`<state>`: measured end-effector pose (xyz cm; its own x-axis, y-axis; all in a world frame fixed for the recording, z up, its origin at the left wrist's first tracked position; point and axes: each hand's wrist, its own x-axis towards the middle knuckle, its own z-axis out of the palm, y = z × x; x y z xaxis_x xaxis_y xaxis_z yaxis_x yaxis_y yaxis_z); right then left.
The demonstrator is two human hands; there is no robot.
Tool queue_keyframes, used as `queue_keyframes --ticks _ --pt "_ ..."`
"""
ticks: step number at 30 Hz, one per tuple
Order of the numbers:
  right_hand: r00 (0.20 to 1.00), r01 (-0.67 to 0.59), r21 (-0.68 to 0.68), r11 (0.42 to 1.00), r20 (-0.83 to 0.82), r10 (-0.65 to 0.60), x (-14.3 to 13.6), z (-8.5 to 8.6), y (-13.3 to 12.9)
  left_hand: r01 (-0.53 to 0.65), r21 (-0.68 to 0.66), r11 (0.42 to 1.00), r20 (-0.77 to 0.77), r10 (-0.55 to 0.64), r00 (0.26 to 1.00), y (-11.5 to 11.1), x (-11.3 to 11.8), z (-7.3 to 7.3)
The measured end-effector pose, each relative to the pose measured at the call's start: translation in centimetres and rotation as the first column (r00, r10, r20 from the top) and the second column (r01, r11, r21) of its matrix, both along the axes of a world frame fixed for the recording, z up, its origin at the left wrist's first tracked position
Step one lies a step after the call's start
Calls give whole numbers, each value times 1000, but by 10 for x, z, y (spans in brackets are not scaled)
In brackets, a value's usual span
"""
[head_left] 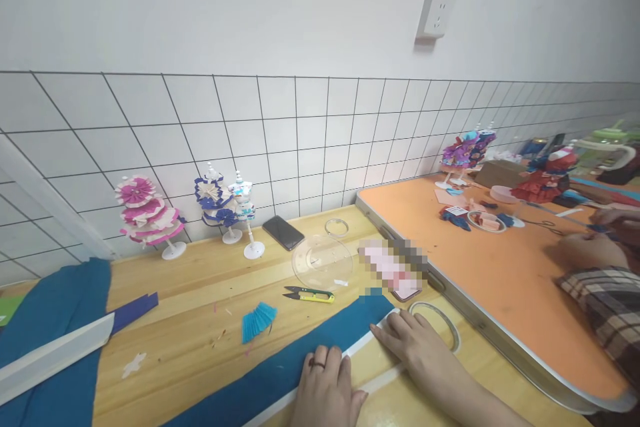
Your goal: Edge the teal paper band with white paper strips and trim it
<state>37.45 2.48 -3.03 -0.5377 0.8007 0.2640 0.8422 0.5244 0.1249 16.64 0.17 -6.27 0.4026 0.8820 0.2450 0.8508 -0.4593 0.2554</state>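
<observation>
A strip of blue crepe paper (295, 353) lies slantwise across the wooden table, with a narrow white tape strip (280, 405) along its near edge. My left hand (325, 383) rests on this edge, fingers laid forward and a dark ring on one of them. Toward the strip's far right end, my right hand (417, 343) presses its fingertips on the white tape, index finger stretched out. Just beyond that hand lies a tape roll (443, 320), partly covered by it. A second pale strip (383, 377) runs on the table between my hands.
Yellow-and-black thread snips (310, 294), a pleated blue paper piece (259, 322), a clear plastic lid (323, 263) and a phone (283, 232) lie beyond. Small dress-form stands (173, 251) line the wall. A co-worker's hands (595, 250) are at the orange table (500, 280).
</observation>
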Motion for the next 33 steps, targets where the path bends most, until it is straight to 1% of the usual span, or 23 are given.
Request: queue_keyframes --ticks 7,10,16,18,20,23,25,27,29,31,33 --pt "996 79 60 995 47 -82 19 -5 8 4 25 1000 6 -4 1000 -1 -1 -5" --pt "993 112 33 993 28 -113 28 -3 8 -4 12 1000 12 4 1000 -2 -1 -3" --pt "999 45 22 999 3 -45 31 -2 1 -20 -18 1000 -2 20 1000 -2 0 1" --pt "999 48 15 999 1 -48 30 -4 2 -22 -20 1000 2 23 1000 -2 -1 0" --pt "998 69 22 997 -2 -69 32 -6 6 -23 -15 1000 10 23 1000 -2 -1 -2" --pt "991 131 29 991 15 -132 36 -6 12 -13 -2 1000 18 13 1000 -2 -1 -4" --pt "983 184 22 983 23 -185 37 -4 14 -13 -4 1000 20 13 1000 -2 -1 -4" --pt "979 204 21 979 6 -204 32 0 13 -14 -12 1000 25 15 1000 -2 -1 -3" --pt "986 165 9 986 -22 -165 23 4 7 -16 -17 1000 33 16 999 -3 -1 -1" --pt "994 103 -35 994 -39 -104 14 8 1 -16 -21 1000 40 16 999 -3 0 1" --pt "996 77 -76 994 -40 -80 8 9 -3 -20 -18 1000 46 21 999 -4 1 2"
